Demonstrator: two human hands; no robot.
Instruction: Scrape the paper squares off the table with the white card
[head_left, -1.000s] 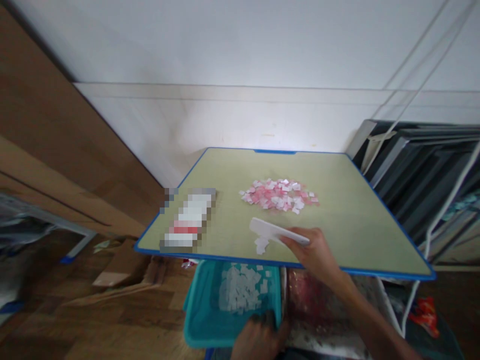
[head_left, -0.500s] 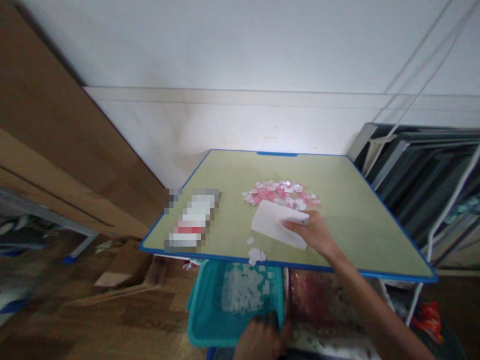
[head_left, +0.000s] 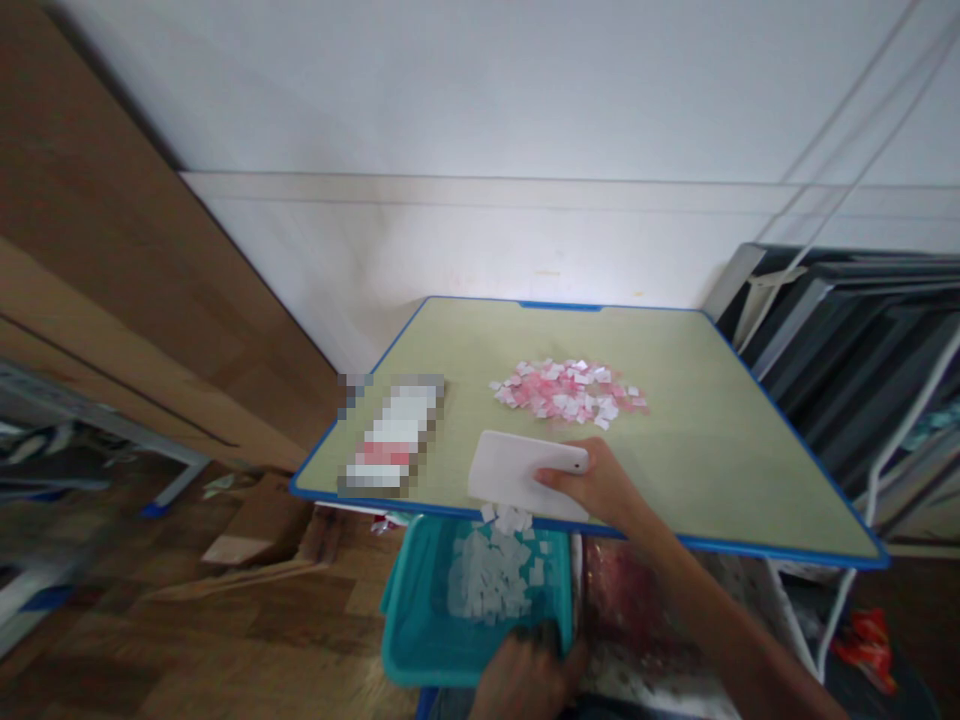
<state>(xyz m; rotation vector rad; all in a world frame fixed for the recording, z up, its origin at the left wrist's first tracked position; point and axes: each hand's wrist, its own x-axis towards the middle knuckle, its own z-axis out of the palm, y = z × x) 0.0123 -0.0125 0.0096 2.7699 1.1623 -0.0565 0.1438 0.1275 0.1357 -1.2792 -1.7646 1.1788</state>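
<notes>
My right hand (head_left: 592,480) is closed around the handle of a white flat scraper (head_left: 510,468), which is tilted against the table top near its front edge. Small white square pieces (head_left: 508,519) lie at that edge just below the blade, over the teal basin (head_left: 420,655). More white squares (head_left: 491,580) lie inside the basin. My left hand (head_left: 525,675) is at the basin's near right corner, its fingers curled at the rim and partly in shadow. Behind the scraper, a pile of pink and white squares (head_left: 562,390) is spread on the table.
The pale green table (head_left: 720,440) has a blue edge. A blurred-out white and red item (head_left: 394,435) lies on its left side. Dark panels (head_left: 847,320) lean at the right, beside a white pole. Cardboard (head_left: 255,520) is on the wooden floor at the left.
My right hand has drawn the scraper toward me and slightly left, bringing white squares to the table's front edge. More of the pink and white pile shows. My left hand stays by the basin.
</notes>
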